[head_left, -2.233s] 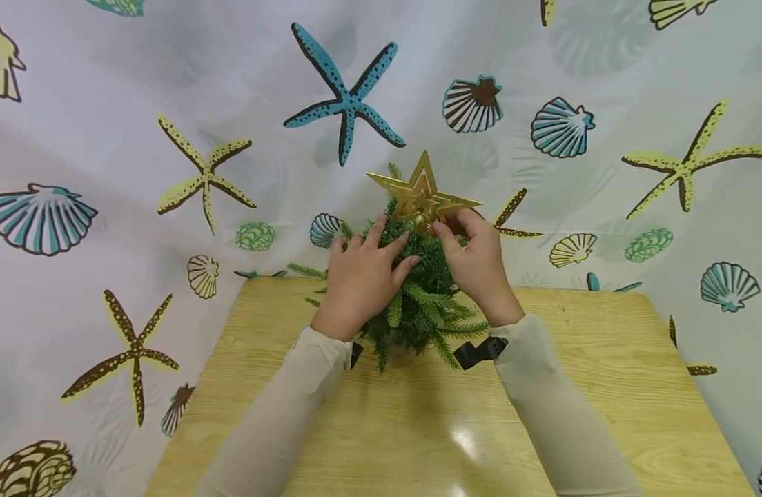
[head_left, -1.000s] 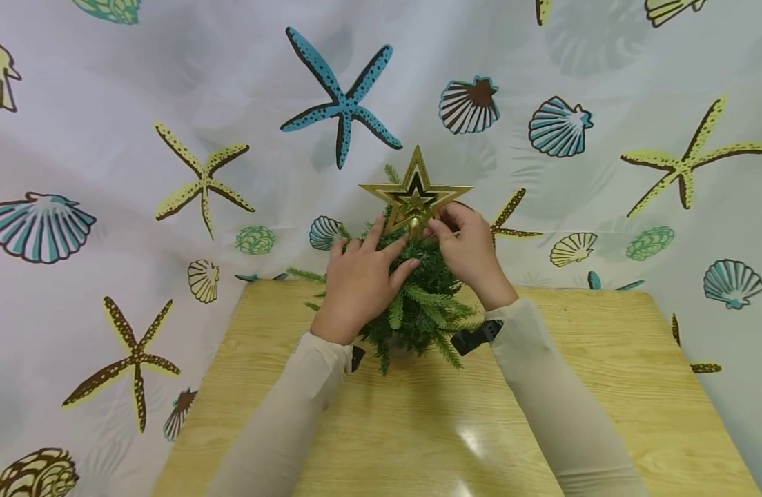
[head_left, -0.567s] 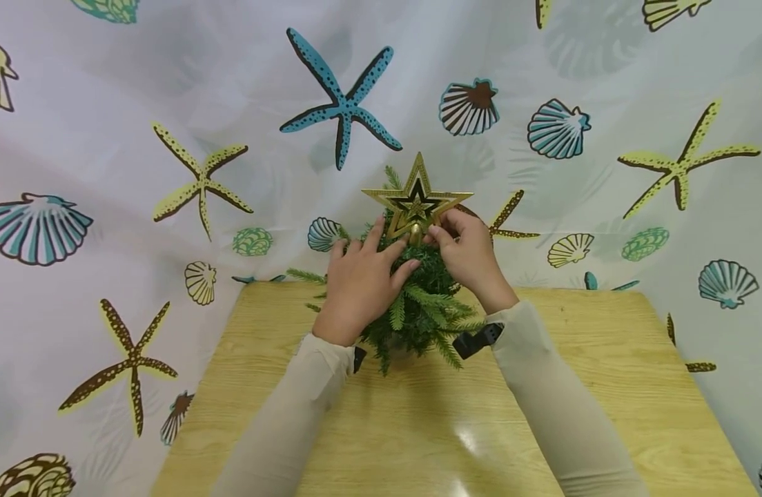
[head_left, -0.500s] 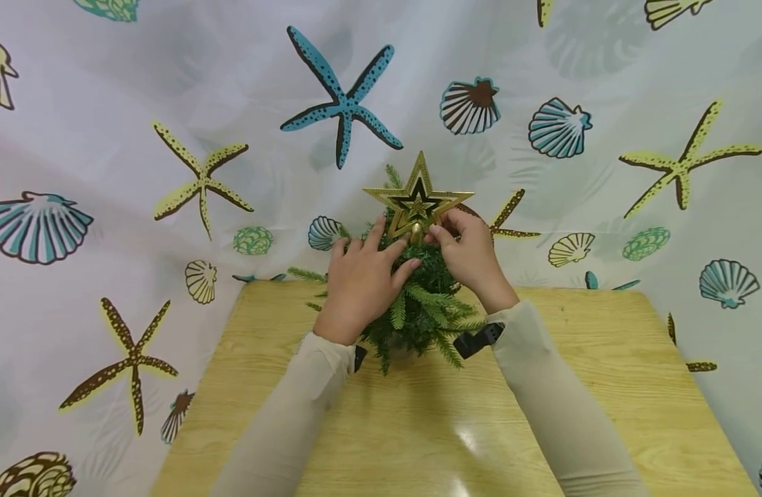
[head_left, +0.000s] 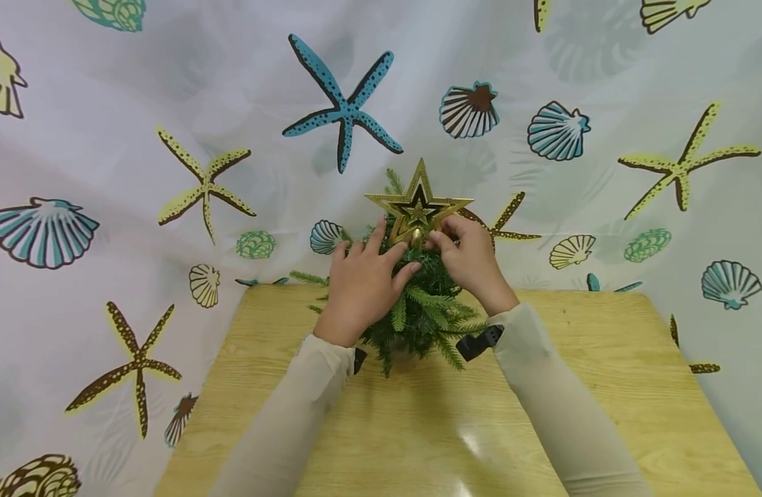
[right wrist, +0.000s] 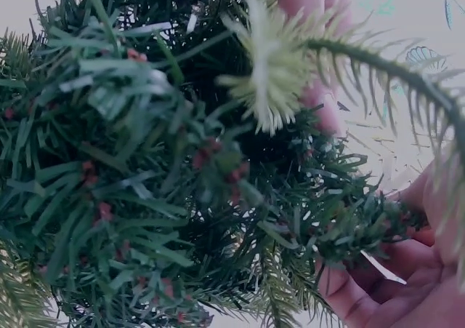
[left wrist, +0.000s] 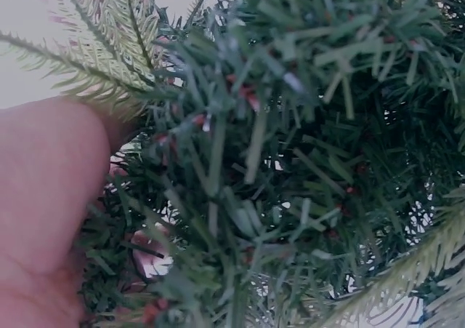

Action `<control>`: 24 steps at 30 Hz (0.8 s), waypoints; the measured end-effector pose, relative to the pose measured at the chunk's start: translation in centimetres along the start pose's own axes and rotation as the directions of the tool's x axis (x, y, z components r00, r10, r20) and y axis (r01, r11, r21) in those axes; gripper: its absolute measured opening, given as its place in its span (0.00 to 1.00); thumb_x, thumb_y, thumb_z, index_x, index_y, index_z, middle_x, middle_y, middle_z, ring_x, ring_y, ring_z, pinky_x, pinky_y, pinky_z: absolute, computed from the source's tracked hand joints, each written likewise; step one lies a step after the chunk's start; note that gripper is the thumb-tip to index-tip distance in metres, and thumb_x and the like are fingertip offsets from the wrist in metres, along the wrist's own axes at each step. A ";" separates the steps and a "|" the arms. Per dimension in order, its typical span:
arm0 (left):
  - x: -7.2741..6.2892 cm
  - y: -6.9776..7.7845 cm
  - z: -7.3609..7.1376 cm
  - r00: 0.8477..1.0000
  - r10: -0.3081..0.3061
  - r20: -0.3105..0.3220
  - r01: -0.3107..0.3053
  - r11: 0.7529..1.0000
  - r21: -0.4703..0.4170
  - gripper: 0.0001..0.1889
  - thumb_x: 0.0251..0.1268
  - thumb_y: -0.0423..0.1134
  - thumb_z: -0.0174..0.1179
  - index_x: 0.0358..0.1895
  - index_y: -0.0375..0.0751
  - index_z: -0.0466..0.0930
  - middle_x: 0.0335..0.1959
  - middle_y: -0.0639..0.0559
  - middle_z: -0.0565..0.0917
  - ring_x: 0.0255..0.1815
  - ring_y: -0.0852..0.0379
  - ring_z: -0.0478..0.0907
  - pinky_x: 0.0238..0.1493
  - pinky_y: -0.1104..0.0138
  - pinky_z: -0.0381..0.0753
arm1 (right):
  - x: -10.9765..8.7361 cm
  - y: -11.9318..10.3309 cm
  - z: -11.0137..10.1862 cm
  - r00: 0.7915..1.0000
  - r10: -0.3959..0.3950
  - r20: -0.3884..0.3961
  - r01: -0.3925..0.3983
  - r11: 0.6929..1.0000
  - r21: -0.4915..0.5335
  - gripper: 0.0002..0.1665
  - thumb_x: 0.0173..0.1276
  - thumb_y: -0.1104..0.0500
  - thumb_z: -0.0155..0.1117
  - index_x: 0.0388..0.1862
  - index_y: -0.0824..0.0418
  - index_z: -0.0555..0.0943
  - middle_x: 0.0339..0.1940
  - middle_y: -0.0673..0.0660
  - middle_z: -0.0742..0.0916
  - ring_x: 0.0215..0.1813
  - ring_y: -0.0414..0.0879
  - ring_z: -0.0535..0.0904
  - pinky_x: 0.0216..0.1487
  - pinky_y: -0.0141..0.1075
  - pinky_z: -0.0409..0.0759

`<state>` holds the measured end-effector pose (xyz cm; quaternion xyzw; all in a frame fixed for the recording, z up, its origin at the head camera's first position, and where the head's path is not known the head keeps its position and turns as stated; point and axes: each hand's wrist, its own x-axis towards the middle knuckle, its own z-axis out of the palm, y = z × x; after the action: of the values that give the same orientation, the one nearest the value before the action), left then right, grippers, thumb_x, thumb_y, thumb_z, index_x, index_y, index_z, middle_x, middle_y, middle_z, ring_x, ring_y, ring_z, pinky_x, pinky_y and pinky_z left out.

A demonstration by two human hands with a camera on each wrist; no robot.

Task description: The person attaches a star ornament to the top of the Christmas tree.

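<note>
A small artificial Christmas tree point(head_left: 424, 310) stands at the back of the table, its lower part hidden under the branches. At its top is a gold star tree topper point(head_left: 420, 212), upright and facing me. My right hand point(head_left: 477, 262) pinches the topper low on its right side, by the socket. My left hand point(head_left: 361, 286) rests on the left of the treetop with fingers spread, the fingertips among the needles near the socket. Foliage fills most of the left wrist view beside the left hand point(left wrist: 43, 197). In the right wrist view, branches partly cover the right hand point(right wrist: 403, 292).
The wooden table point(head_left: 455, 421) stretches from the tree toward me. Behind it and along both sides hangs a white cloth point(head_left: 263, 76) printed with starfish and shells. Loose branch tips point(head_left: 446, 345) stick out low in front of the tree.
The star topper has turned from tilted to upright and sits slightly lower, with the right hand holding it throughout. The left hand has stayed in place on the tree.
</note>
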<state>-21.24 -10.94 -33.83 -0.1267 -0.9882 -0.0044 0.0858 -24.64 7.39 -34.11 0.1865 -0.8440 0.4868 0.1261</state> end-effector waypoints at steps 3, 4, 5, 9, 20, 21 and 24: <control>0.1 0.0 -0.2 1.000 0.014 0.011 -0.015 1.000 0.027 0.35 0.79 0.70 0.36 0.81 0.61 0.64 0.85 0.43 0.50 0.71 0.37 0.70 0.74 0.41 0.58 | 0.2 0.0 0.0 1.000 0.000 -0.017 0.000 1.000 -0.003 0.09 0.80 0.63 0.60 0.41 0.66 0.84 0.36 0.60 0.88 0.32 0.51 0.78 0.33 0.42 0.70; 0.2 -0.1 -0.2 1.000 0.021 0.012 -0.021 0.999 0.035 0.35 0.79 0.70 0.36 0.81 0.61 0.63 0.85 0.43 0.49 0.72 0.36 0.70 0.74 0.41 0.58 | 0.2 -0.1 0.0 1.000 0.002 -0.025 -0.002 1.000 0.001 0.09 0.80 0.63 0.60 0.42 0.66 0.84 0.36 0.60 0.88 0.33 0.51 0.79 0.33 0.42 0.71; 0.2 -0.1 -0.2 1.000 0.028 0.011 -0.029 0.999 0.040 0.36 0.79 0.70 0.36 0.82 0.60 0.62 0.85 0.42 0.49 0.72 0.36 0.69 0.74 0.41 0.58 | 0.2 -0.1 0.0 0.999 0.005 -0.034 -0.005 1.000 0.005 0.08 0.80 0.62 0.61 0.44 0.66 0.84 0.38 0.60 0.88 0.35 0.52 0.80 0.34 0.43 0.73; 0.1 -0.1 -0.3 0.998 0.056 -0.026 -0.055 0.998 0.030 0.36 0.79 0.70 0.38 0.81 0.58 0.65 0.84 0.39 0.52 0.73 0.36 0.68 0.74 0.43 0.60 | 0.1 -0.1 -0.2 0.998 0.011 -0.060 -0.009 1.000 0.029 0.11 0.79 0.60 0.63 0.52 0.66 0.83 0.44 0.61 0.86 0.44 0.53 0.82 0.42 0.46 0.78; -0.6 -0.8 -1.7 0.962 0.147 -0.232 -0.157 0.987 -0.025 0.30 0.78 0.65 0.51 0.68 0.50 0.83 0.71 0.42 0.76 0.67 0.40 0.75 0.67 0.44 0.70 | 0.3 -0.8 -3.2 0.984 -0.025 -0.175 0.050 0.989 0.140 0.23 0.83 0.57 0.57 0.68 0.69 0.76 0.55 0.65 0.84 0.55 0.54 0.80 0.44 0.37 0.82; -0.8 -1.0 -1.8 0.960 0.147 -0.240 -0.161 0.986 -0.039 0.29 0.78 0.64 0.52 0.67 0.50 0.83 0.71 0.42 0.76 0.68 0.40 0.74 0.68 0.44 0.69 | 0.2 -0.8 -3.5 0.983 -0.028 -0.182 0.053 0.990 0.133 0.23 0.83 0.57 0.57 0.69 0.69 0.76 0.56 0.65 0.84 0.56 0.54 0.80 0.45 0.37 0.81; -1.4 -1.6 -1.8 0.950 0.155 -0.270 -0.181 0.980 -0.076 0.27 0.78 0.62 0.54 0.66 0.49 0.84 0.71 0.42 0.77 0.69 0.40 0.73 0.69 0.43 0.68 | -0.1 -0.6 -4.5 0.980 -0.042 -0.196 0.061 0.994 0.092 0.23 0.83 0.57 0.56 0.70 0.66 0.76 0.57 0.63 0.84 0.58 0.54 0.79 0.48 0.39 0.76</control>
<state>-20.01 -12.85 -32.26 -0.2128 -0.9523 -0.0632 0.2096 -24.17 11.02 -31.41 0.1658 -0.7979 0.5397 0.2110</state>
